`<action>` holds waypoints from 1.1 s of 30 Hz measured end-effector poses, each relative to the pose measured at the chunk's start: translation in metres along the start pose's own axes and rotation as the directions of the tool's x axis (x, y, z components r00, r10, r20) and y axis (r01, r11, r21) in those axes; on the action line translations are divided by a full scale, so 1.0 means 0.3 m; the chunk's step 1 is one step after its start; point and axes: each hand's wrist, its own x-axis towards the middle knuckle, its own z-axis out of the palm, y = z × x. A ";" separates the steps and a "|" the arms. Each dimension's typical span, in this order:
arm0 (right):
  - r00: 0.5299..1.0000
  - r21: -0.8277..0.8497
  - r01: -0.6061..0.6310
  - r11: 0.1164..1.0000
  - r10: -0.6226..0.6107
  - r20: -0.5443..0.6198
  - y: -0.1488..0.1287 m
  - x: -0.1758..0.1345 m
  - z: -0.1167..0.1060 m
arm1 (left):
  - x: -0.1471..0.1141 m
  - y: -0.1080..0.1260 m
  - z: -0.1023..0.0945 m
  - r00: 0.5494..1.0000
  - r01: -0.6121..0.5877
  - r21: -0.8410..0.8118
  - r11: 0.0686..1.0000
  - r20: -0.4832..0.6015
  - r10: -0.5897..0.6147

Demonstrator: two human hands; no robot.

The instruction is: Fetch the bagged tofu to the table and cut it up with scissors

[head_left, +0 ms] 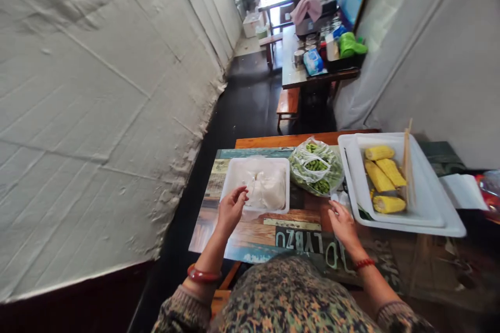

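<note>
My left hand [231, 212] hovers at the left front of a white plastic tray [287, 195], its fingers half curled and apart, with nothing seen in them. In the tray lie pale white pieces [269, 187] under clear plastic film; their kind is hard to make out. My right hand [342, 222] is open over the table, fingers pointing forward, just left of a large white tub. Beyond its fingertips sits a clear plastic bag of green pods [318, 169], with a crumpled bit of clear plastic [341, 199] close by.
The white tub [449, 221] holds yellow corn cobs [379, 176] and wooden sticks [407, 166]. All stands on a patterned table [250, 239]. A bench [288, 101] and a second table [289, 62], loaded with goods, are beyond. Walls [117, 88] flank both sides.
</note>
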 end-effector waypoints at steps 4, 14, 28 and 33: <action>0.996 0.036 0.025 0.999 -0.028 0.090 -0.139 0.001 -0.014 | 0.046 0.015 0.010 0.967 -0.255 0.263 0.930 0.058 0.249; 0.668 0.301 0.471 0.829 -0.558 0.492 -0.685 -0.126 0.310 | 0.102 -0.108 0.024 0.841 -0.541 0.699 0.468 0.441 0.314; 0.971 -0.255 0.236 0.938 -0.216 0.107 -0.550 -0.031 0.338 | 0.182 -0.366 -0.299 0.873 -0.487 0.602 0.633 0.307 0.379; 0.910 -0.260 0.371 0.892 -0.294 0.292 -0.722 -0.033 0.477 | 0.224 -0.263 -0.238 0.732 -0.660 0.384 0.645 0.520 0.439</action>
